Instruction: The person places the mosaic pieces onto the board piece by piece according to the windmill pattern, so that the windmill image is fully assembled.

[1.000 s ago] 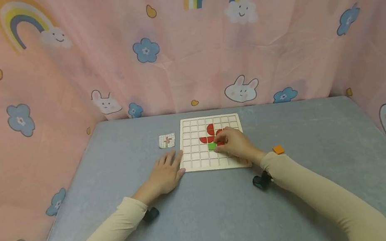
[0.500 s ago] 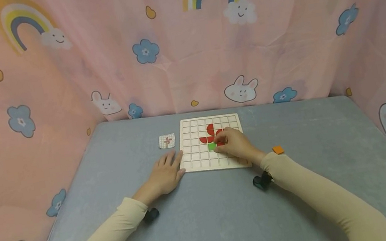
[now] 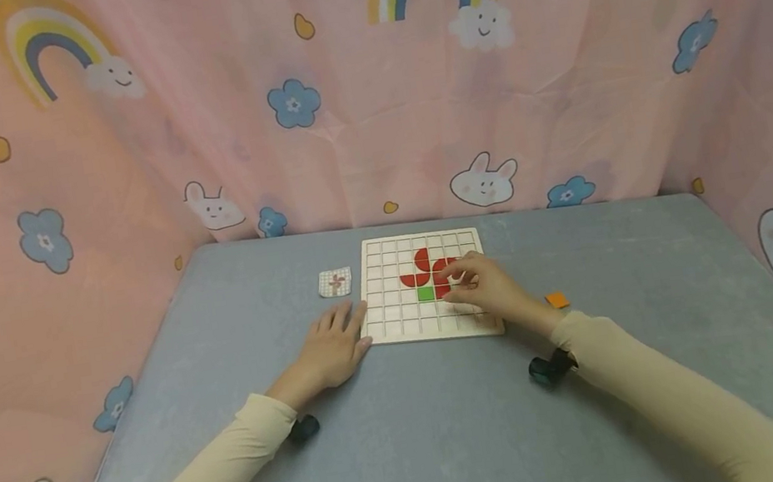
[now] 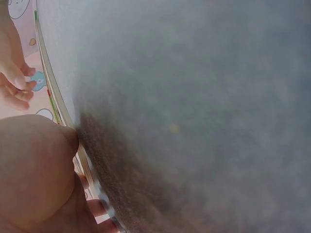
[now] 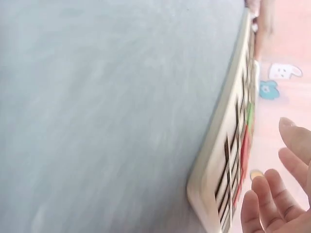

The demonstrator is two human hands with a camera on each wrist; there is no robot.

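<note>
A pale wooden grid board (image 3: 398,327) lies on the grey table. Rounded red pieces (image 3: 415,279) sit in its squares in a pinwheel-like cluster, with a green square tile (image 3: 425,294) just below them. My left hand (image 3: 331,351) rests flat at the board's left edge, fingertips and thumb touching the rim. Over the board's right side is my right hand (image 3: 491,289), its thumb and forefinger apart beside the red pieces. In the right wrist view the fingers (image 5: 279,199) are loosely bent with nothing between them. That hand covers part of the board's right side.
A small patterned card (image 3: 336,283) with a red pinwheel design lies left of the board. One orange square tile (image 3: 558,300) lies to the right, near my right wrist. A pink printed curtain (image 3: 370,134) stands behind the table (image 3: 419,446) and along its sides.
My right hand has drawn back to the right from the red pieces and its fingers have parted, uncovering more red. The left hand has stayed at the board's edge.
</note>
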